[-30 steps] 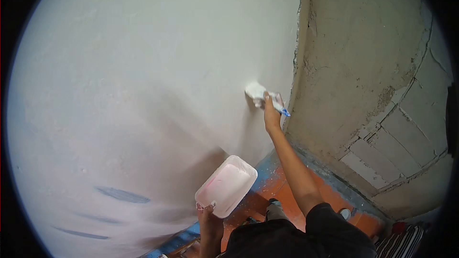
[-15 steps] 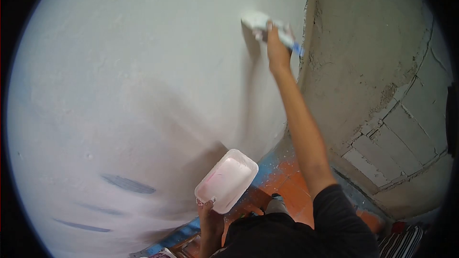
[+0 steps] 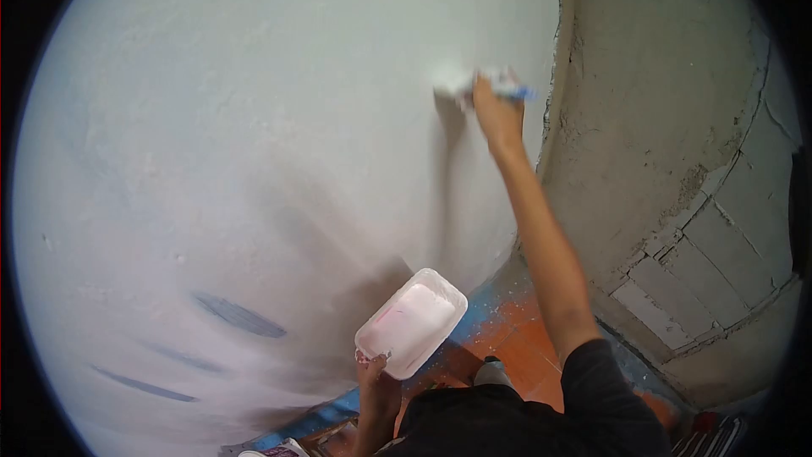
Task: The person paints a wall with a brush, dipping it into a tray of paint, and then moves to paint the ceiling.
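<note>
My right hand (image 3: 499, 118) is closed around the handle of a paintbrush (image 3: 516, 92), whose blue end sticks out to the right. The white-coated brush head is blurred and meets the white wall (image 3: 338, 76), casting a shadow below. Lower down, my left hand (image 3: 376, 377) grips the near corner of a shallow white plastic tray (image 3: 423, 317). The tray is tilted with its inside towards me, and whitish paint with a pink streak coats it. Paint specks mark the fingers of both hands.
To the right, past a rough wall edge, stands a bare grey plaster wall (image 3: 643, 101) with cracked blocks (image 3: 719, 237). Orange floor tiles (image 3: 524, 355) with blue and white paint marks lie below. Grey-blue streaks (image 3: 239, 315) show on the wall at lower left. Striped cloth (image 3: 710, 436) lies at lower right.
My right hand and the paintbrush have moved down the wall, the brush turning closer to level. The tray has shifted slightly right in view, along with the whole scene.
</note>
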Motion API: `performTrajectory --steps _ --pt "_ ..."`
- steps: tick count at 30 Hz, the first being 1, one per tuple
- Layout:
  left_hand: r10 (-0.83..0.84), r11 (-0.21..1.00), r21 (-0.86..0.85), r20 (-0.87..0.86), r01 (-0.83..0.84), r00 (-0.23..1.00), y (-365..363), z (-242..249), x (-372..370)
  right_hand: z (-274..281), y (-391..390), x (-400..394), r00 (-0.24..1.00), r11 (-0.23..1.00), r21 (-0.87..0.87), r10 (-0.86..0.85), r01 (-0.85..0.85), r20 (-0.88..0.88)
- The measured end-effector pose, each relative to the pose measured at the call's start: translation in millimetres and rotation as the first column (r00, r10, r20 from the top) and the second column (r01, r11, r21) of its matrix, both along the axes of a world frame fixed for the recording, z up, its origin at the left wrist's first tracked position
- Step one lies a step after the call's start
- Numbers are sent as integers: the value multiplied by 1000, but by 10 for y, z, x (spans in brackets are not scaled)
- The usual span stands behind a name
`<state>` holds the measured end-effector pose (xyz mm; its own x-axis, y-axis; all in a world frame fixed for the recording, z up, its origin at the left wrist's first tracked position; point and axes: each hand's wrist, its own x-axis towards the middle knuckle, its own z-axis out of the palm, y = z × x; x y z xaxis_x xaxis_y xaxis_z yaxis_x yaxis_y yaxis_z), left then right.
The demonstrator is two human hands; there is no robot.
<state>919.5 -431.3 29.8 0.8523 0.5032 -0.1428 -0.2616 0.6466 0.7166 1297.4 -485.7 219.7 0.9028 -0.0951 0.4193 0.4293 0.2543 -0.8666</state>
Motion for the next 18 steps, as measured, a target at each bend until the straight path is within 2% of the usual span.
performTrajectory --steps 1,5,6,7,9,10,11,12,13,14,17,18 --pt "1 1000 -7 2 -1 1000 -10 24 4 325 -17 154 995 998 -66 29 -22 96" --pt "24 999 -35 -5 -25 1000 -80 59 -74 1033 21 -143 948 937 184 265 -297 178" --pt "32 999 -35 -5 -32 999 -73 56 -78 852 78 -39 972 963 160 196 -215 130" --pt "37 999 -39 2 -36 999 -76 58 -73 510 181 105 991 990 142 -2 -17 133" --pt "50 997 -55 14 -49 999 -97 48 -98 -53 90 -245 993 990 78 120 -120 13" --pt "50 998 -46 18 -49 999 -87 28 -90 -576 226 -239 995 976 218 35 -14 -93" --pt "51 998 -39 21 -50 998 -71 0 -88 -937 187 -373 981 991 127 -26 52 -193" --pt "52 998 -31 24 -51 998 -64 -18 -88 -1489 132 -292 974 994 87 78 -61 -213" --pt "58 997 -46 37 -56 998 -67 7 -97 -1851 112 -407 971 999 42 38 -29 -238" --pt "62 996 -63 47 -59 997 -73 48 -100 -2277 122 -394 954 996 -80 -51 28 -296" --pt "51 996 -73 60 -47 997 -34 11 -131 -2491 10 -370 922 982 -89 126 -169 -367" --pt "46 997 -69 61 -42 997 -27 -13 -135 -2374 53 -230 958 979 -179 46 -100 -284"
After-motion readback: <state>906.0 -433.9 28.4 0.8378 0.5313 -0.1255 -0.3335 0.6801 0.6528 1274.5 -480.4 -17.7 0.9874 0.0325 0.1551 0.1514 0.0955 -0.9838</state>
